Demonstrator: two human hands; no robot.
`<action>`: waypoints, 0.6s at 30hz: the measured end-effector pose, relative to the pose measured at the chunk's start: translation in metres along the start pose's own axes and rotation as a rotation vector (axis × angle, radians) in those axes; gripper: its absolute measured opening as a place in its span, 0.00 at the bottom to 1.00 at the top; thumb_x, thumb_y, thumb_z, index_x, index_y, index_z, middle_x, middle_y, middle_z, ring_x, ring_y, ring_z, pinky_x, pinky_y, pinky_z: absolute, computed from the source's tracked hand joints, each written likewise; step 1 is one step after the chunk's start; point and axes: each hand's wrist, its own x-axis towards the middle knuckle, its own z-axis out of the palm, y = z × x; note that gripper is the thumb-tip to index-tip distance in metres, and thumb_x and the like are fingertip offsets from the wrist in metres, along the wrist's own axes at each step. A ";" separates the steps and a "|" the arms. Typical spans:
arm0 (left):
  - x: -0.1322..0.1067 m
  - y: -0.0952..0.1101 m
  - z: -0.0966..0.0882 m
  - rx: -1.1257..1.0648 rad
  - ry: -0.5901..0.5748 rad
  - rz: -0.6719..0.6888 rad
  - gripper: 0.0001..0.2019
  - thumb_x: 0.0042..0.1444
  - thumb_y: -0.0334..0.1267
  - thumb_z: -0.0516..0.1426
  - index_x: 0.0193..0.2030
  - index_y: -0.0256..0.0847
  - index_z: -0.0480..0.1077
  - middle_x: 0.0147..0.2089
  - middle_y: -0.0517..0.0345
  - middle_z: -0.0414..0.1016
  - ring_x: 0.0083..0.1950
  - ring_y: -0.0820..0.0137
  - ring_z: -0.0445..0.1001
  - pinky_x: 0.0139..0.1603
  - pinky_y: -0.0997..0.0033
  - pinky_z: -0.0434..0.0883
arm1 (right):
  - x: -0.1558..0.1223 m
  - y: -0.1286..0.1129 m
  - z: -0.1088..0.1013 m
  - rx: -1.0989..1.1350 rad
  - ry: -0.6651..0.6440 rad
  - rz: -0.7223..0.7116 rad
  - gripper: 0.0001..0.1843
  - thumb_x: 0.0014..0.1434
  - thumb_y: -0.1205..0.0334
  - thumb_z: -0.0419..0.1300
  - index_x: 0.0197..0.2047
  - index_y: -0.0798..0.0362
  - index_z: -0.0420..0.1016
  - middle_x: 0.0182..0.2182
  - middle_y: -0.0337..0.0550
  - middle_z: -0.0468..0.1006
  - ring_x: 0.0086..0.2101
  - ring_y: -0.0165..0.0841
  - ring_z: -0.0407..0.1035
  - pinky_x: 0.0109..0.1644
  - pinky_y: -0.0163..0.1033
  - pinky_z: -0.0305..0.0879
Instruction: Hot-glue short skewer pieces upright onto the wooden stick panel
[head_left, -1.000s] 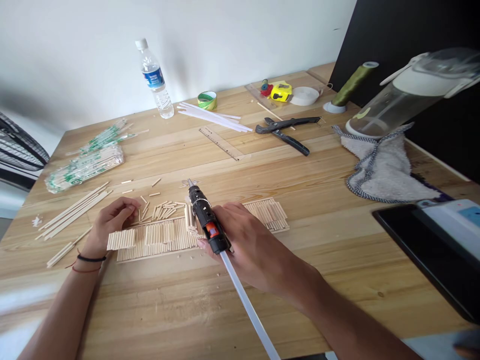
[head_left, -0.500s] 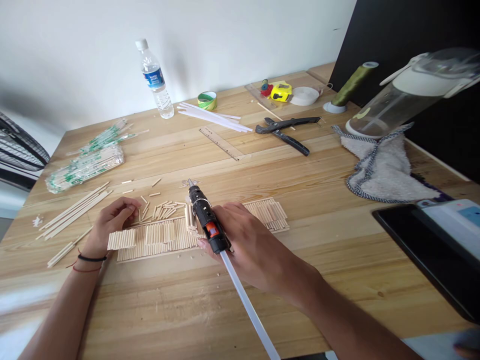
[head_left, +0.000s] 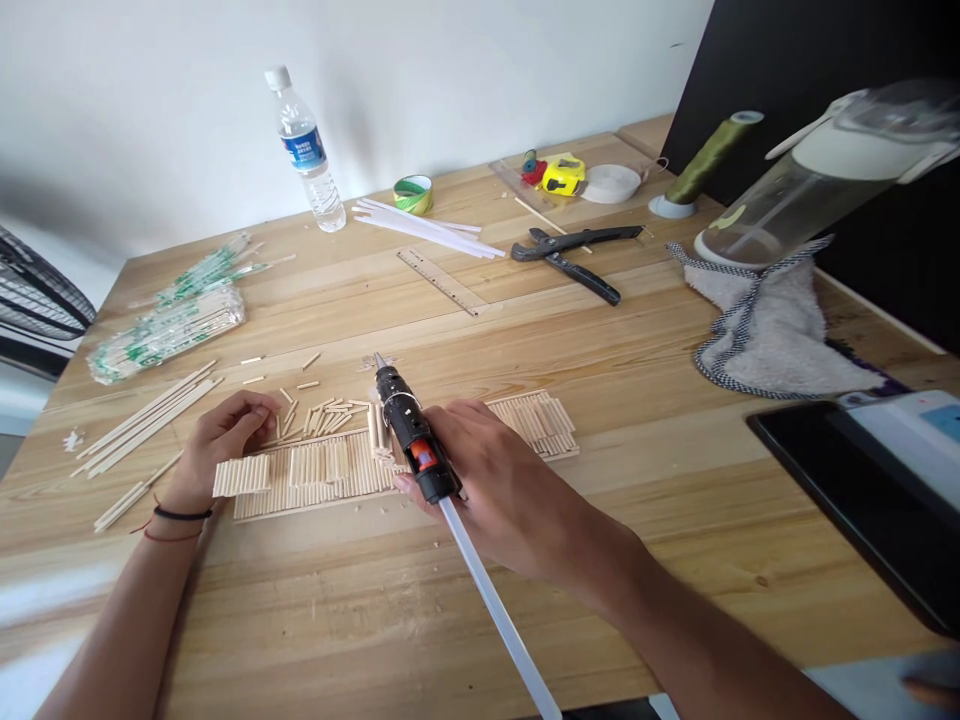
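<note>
My right hand [head_left: 487, 470] is wrapped round a black hot glue gun [head_left: 409, 425], its nozzle tilted away from me and to the left. A long translucent glue stick [head_left: 495, 605] sticks out of its back end. Under the gun lies a strip of short wooden sticks [head_left: 281, 490] laid side by side, with smaller stick panels on top; my right hand hides part of it. At the strip's left end, my left hand [head_left: 229, 435] has its fingers curled together beside loose cut sticks [head_left: 326, 418]. What those fingertips hold, if anything, is hidden.
Long sticks [head_left: 150, 420] and plastic-wrapped bundles [head_left: 169, 335] lie left. Behind are a water bottle [head_left: 304, 150], white glue sticks [head_left: 427, 230], a ruler [head_left: 442, 282], cutters [head_left: 574, 255] and a tape measure [head_left: 564, 175]. At right are a cloth [head_left: 780, 325] and a tablet [head_left: 847, 500].
The view has shifted very slightly. Both hands stay in nearly the same place, the right one still round the glue gun.
</note>
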 end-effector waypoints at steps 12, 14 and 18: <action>0.001 0.004 0.002 0.017 0.028 -0.028 0.12 0.50 0.45 0.69 0.36 0.40 0.80 0.29 0.59 0.75 0.30 0.72 0.69 0.29 0.74 0.65 | -0.001 0.001 0.000 -0.019 -0.006 -0.015 0.04 0.65 0.70 0.59 0.43 0.53 0.69 0.39 0.46 0.78 0.38 0.40 0.69 0.52 0.47 0.63; 0.000 0.008 0.005 0.008 0.041 -0.033 0.12 0.47 0.45 0.70 0.35 0.39 0.80 0.29 0.58 0.75 0.31 0.72 0.71 0.31 0.75 0.67 | -0.001 0.001 -0.001 -0.017 -0.008 -0.008 0.05 0.66 0.69 0.59 0.45 0.53 0.70 0.39 0.47 0.78 0.39 0.40 0.69 0.53 0.48 0.63; -0.001 0.011 0.008 -0.007 0.031 -0.036 0.12 0.47 0.44 0.71 0.35 0.39 0.80 0.28 0.58 0.75 0.31 0.72 0.71 0.30 0.75 0.67 | -0.001 0.000 -0.002 -0.029 -0.019 -0.005 0.04 0.67 0.69 0.59 0.43 0.52 0.69 0.39 0.46 0.77 0.40 0.40 0.69 0.54 0.47 0.62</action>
